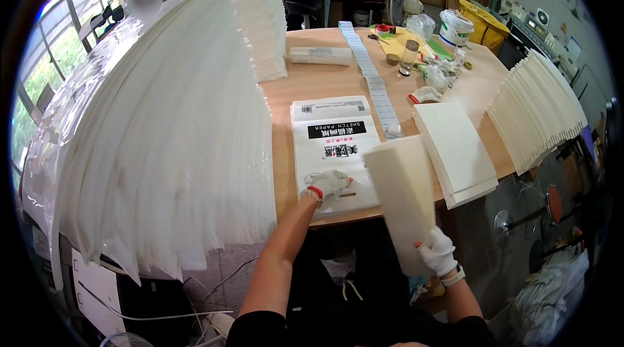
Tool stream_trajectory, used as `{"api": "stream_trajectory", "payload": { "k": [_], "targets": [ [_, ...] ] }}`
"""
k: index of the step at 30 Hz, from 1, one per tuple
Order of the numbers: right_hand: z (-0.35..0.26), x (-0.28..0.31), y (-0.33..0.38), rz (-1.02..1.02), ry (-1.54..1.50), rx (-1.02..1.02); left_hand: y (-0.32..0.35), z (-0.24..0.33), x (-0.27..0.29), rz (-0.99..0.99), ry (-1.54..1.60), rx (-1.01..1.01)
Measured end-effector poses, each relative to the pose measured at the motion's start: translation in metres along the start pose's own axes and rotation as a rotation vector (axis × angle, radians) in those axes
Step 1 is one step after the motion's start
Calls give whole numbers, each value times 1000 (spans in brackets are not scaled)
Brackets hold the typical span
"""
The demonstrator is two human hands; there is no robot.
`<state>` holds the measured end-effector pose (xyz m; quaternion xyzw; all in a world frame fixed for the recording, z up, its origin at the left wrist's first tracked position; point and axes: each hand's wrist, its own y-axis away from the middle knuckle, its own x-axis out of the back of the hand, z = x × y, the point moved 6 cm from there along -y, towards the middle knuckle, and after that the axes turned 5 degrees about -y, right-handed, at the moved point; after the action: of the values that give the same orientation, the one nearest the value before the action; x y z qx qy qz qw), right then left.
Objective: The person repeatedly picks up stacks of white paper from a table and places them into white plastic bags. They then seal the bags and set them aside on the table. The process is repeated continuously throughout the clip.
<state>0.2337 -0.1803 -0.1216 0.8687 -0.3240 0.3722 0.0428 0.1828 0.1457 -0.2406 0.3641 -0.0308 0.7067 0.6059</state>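
At the near edge of the bench (pixel 325 67), your left hand (pixel 329 184) rests on the bottom end of a flat printed plastic bag (pixel 335 152), which lies lengthwise toward the far edge. Its gloved fingers (pixel 340 178) curl loosely against the bag's lower margin; whether they pinch the film or only press it, you cannot tell.

Your right hand (pixel 437 251) hangs off the bench, just past the near edge, gloved fingers (pixel 429 248) closed round the lower end of a thick stack of cream paper (pixel 403 197). The stack tilts up and away, its top end over the bag's right side.

A flat pile of white sheets (pixel 455 148) lies toward the bench's right edge. A tall fanned heap of white bags (pixel 162 132) hides the whole left side of the bench. Small things at the far right corner are too small to make out.
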Motion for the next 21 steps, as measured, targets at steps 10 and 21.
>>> {"api": "stream_trajectory", "payload": {
  "k": [10,21],
  "targets": [
    [0,-53,-21,-575,228,-461,-26,64,73,181,305,-148],
    [-31,-72,-124,-495,404,-330,32,119,87,1007,-302,-524]
  ]
}}
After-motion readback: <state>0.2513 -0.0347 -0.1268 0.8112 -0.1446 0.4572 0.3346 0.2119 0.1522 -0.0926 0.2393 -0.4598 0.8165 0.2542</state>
